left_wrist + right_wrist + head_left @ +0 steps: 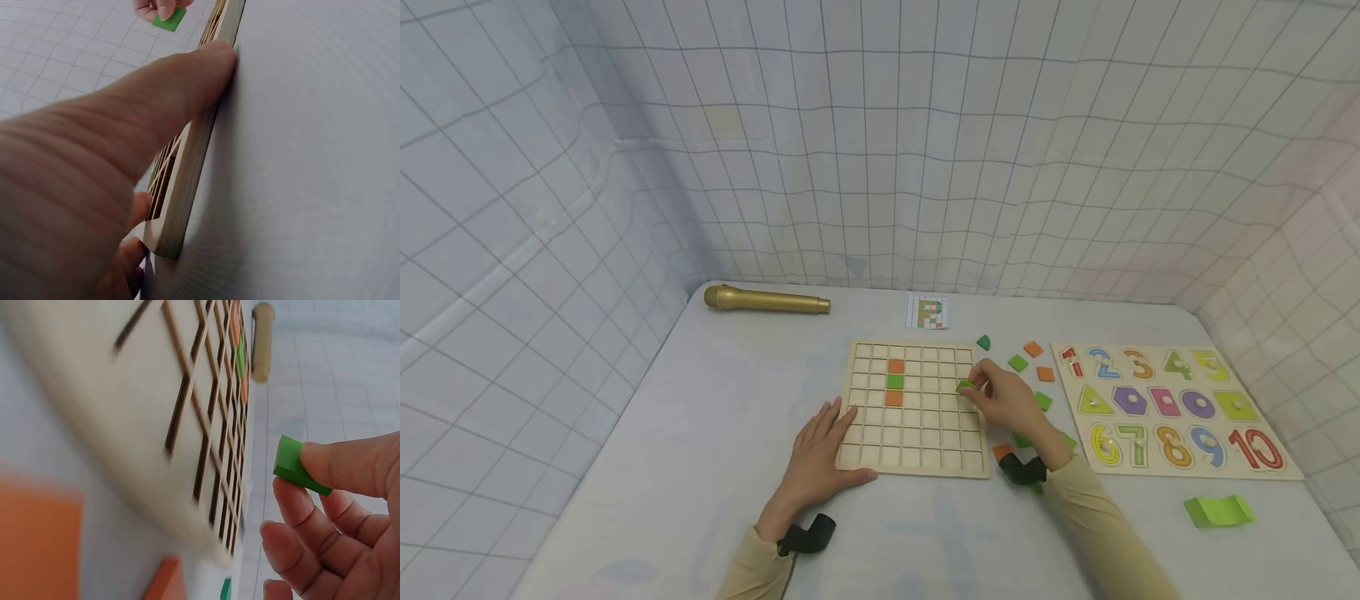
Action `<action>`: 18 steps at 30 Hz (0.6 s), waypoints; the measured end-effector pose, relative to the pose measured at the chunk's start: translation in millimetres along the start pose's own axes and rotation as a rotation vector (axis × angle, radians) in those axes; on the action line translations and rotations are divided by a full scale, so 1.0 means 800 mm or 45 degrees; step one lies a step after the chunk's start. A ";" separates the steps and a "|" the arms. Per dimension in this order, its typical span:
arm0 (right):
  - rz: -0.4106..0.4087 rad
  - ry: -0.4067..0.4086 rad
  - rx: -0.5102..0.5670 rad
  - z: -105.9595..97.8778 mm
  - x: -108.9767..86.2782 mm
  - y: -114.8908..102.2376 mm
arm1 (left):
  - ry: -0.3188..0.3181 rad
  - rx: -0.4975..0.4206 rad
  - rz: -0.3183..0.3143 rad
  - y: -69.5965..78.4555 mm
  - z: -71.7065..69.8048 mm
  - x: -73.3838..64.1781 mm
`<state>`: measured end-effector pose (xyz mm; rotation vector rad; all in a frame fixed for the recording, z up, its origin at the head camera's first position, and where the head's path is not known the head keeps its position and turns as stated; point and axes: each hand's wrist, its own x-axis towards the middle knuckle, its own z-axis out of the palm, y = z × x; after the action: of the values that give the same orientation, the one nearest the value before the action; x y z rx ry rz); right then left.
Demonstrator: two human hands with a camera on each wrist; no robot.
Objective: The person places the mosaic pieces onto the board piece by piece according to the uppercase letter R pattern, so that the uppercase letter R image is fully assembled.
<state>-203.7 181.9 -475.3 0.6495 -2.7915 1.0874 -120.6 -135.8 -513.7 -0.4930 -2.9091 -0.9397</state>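
Fingers of the right hand (1009,407) pinch a green square tile (297,467), tilted, held above the right edge of a pale wooden grid board (931,436). Left hand (820,462): fingers extended and spread, resting at the board's left edge, thumb on its near edge. Left of the pinching fingertips, set in the grid: three-tile column, orange, green, orange (895,382). Beyond them: small white printed card (927,311), dark green quarter-circle tile (983,342). Right of them: loose orange and green square tiles (1046,374), then pale wooden number-and-shape puzzle (1153,423). Gold microphone (767,300) lies beyond the left fingertips.
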 end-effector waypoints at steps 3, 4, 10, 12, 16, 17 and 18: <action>-0.073 -0.022 0.030 0.009 0.007 -0.016 | 0.001 0.000 -0.001 -0.001 0.001 0.000; -0.086 -0.029 0.042 0.013 0.009 -0.022 | 0.002 0.001 -0.001 -0.001 0.001 0.001; -0.143 -0.079 0.051 0.034 0.020 -0.048 | 0.003 0.002 0.001 0.000 0.001 0.000; -0.167 -0.098 0.037 0.042 0.022 -0.054 | 0.005 -0.002 0.003 0.000 0.000 0.000; -0.184 -0.141 0.006 0.055 0.026 -0.066 | 0.009 -0.003 0.010 0.000 0.000 0.000; -0.178 -0.153 -0.006 0.059 0.027 -0.068 | 0.009 -0.005 0.012 0.000 -0.001 0.000; -0.165 -0.168 -0.019 0.062 0.028 -0.070 | 0.010 -0.005 0.012 0.000 -0.001 0.000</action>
<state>-197.1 104.5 -472.0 0.9178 -2.8152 1.0341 -120.4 -136.2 -513.3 -0.5019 -2.8961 -0.9446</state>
